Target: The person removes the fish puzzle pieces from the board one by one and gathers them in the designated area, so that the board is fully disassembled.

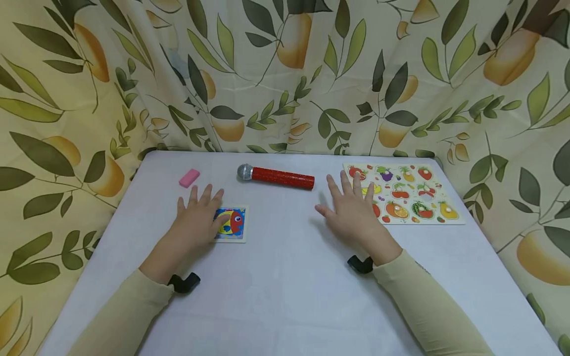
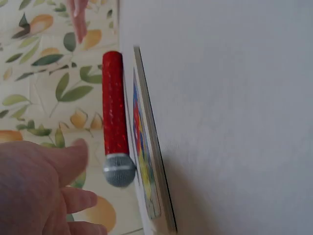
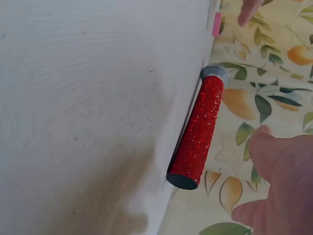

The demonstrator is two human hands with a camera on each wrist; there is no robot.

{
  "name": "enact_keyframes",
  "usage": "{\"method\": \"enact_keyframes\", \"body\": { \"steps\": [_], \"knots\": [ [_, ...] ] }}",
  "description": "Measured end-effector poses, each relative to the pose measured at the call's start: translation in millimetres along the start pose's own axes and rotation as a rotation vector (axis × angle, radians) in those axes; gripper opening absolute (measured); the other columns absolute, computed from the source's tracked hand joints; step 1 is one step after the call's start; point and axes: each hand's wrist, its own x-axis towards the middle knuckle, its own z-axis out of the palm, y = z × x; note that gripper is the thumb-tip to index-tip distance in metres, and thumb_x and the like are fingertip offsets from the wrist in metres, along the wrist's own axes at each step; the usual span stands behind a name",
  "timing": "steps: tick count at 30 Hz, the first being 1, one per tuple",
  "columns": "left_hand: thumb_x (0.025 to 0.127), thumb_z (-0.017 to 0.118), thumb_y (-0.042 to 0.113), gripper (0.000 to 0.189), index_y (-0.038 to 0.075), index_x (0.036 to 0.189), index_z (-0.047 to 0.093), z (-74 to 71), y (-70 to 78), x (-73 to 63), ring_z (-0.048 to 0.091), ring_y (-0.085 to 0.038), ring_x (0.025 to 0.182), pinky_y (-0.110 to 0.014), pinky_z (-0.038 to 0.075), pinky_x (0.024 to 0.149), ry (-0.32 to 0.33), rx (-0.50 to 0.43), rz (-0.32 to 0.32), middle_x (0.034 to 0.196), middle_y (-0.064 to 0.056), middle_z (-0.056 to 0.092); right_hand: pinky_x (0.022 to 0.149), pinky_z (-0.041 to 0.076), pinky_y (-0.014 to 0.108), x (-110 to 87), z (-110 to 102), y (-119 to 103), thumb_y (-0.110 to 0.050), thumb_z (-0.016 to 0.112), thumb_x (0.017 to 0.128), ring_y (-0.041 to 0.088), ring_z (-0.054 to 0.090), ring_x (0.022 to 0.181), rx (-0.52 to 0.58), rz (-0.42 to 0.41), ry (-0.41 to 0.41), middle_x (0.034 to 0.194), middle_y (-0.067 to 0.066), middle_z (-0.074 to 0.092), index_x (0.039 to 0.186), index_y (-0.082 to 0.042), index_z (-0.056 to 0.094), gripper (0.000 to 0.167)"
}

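Note:
My left hand (image 1: pixel 196 217), fingers spread, is over the left part of a small square fish picture board (image 1: pixel 239 225), which it partly hides. In the left wrist view the board (image 2: pixel 146 147) lies flat on the table and the hand stands apart from it. My right hand (image 1: pixel 352 212) is spread at the near left corner of a fruit picture board (image 1: pixel 429 205), hiding part of it; it holds nothing. Between the hands, farther back, lies a toy-like microphone (image 1: pixel 282 178) with a red glittery handle and silver head. A pink block (image 1: pixel 189 178) rests beyond the left fingertips.
A white cloth covers the table (image 1: pixel 285 296). Behind and at both sides hangs a leaf-and-fruit patterned curtain (image 1: pixel 285 113). Black straps or mounts sit at the left wrist (image 1: pixel 184 283) and right wrist (image 1: pixel 359 264).

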Motion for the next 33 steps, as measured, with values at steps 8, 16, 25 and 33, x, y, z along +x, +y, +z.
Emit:
{"method": "enact_keyframes", "body": {
  "steps": [8,16,25,33],
  "knots": [
    [0.108,0.06,0.046,0.076,0.017,0.171,0.032,8.2,18.0,-24.2,0.008,-0.057,0.165,-0.085,0.013,0.123,-0.068,0.028,0.089,0.18,-0.02,0.02,0.127,0.006,0.082,9.7,-5,-19,-0.054,0.071,0.099,0.05,0.003,0.168,0.03,-0.17,0.067,0.181,0.018,0.017,0.172,-0.018,0.03,0.091],
    [0.108,0.058,0.051,0.076,0.019,0.171,0.031,23.3,28.4,-45.8,0.01,-0.055,0.166,-0.083,0.016,0.125,-0.151,0.044,0.18,0.181,-0.017,0.021,0.13,0.028,0.067,15.2,1,-55,-0.035,0.077,0.1,0.042,0.029,0.164,0.222,-0.441,0.199,0.171,0.015,0.043,0.163,-0.011,0.048,0.073],
    [0.102,0.066,0.058,0.087,0.018,0.171,0.031,23.6,34.0,-49.1,0.012,-0.055,0.166,-0.079,0.019,0.126,-0.223,0.025,0.203,0.182,-0.015,0.017,0.123,0.047,0.048,34.0,17,-106,-0.019,0.08,0.098,0.026,0.054,0.148,0.463,-0.564,0.196,0.155,0.007,0.063,0.152,-0.013,0.061,0.058],
    [0.097,0.074,0.057,0.094,0.018,0.171,0.032,21.9,35.4,-49.6,0.014,-0.053,0.166,-0.08,0.02,0.126,-0.243,0.013,0.191,0.182,-0.013,0.018,0.102,0.062,0.035,62.2,37,-150,-0.009,0.075,0.101,0.022,0.069,0.124,0.655,-0.569,0.001,0.141,0.006,0.073,0.151,-0.011,0.061,0.052]
  ]
}}
